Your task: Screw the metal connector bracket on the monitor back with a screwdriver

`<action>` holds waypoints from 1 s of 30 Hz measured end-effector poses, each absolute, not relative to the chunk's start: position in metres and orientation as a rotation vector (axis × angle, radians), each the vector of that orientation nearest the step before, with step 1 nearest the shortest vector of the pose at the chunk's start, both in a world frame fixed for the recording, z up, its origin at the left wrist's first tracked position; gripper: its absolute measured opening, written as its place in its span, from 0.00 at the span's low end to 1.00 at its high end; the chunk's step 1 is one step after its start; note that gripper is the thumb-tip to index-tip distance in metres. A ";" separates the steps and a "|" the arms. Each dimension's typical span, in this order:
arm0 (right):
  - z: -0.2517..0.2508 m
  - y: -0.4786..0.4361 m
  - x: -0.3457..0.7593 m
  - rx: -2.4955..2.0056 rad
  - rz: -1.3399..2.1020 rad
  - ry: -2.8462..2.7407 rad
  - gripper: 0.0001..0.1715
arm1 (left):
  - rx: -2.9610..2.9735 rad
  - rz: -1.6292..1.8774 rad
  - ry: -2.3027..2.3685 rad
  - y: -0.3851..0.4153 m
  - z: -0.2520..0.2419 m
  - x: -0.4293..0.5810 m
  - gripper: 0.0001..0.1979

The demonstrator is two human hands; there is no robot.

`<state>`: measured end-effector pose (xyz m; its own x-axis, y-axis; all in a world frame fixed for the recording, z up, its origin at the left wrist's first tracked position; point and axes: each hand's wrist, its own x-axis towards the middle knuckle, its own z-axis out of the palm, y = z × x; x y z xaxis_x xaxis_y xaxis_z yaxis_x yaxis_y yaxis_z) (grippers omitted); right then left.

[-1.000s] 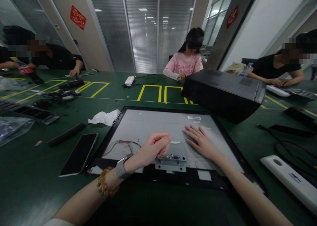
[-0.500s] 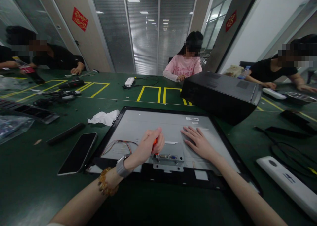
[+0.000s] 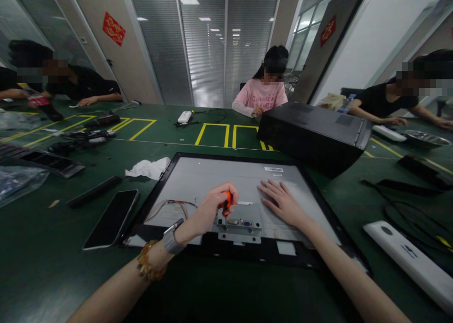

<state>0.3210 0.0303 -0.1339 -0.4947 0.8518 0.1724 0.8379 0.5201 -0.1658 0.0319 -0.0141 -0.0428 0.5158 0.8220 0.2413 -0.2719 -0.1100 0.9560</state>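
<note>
A monitor panel lies back side up in front of me, its grey metal sheet framed by a black bezel. My left hand is wrapped round the orange handle of a screwdriver, held upright above the metal connector bracket. The screwdriver's tip seems to meet the bracket's left end, near the video ports; the exact contact is too small to tell. My right hand lies flat on the grey sheet to the right of the bracket, fingers spread. Thin wires curve over the panel's left part.
A phone and a black bar lie left of the panel, with crumpled tissue at its corner. A large black case stands behind. At right are a white device and black cables. Several people sit around the table.
My left hand has turned at the wrist and its grip has shifted, so more of the orange handle shows. My right hand stays in place on the panel.
</note>
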 end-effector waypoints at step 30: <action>-0.135 0.030 0.322 -1.407 0.057 -2.528 0.28 | 2.139 0.591 0.823 -0.003 0.006 0.003 0.16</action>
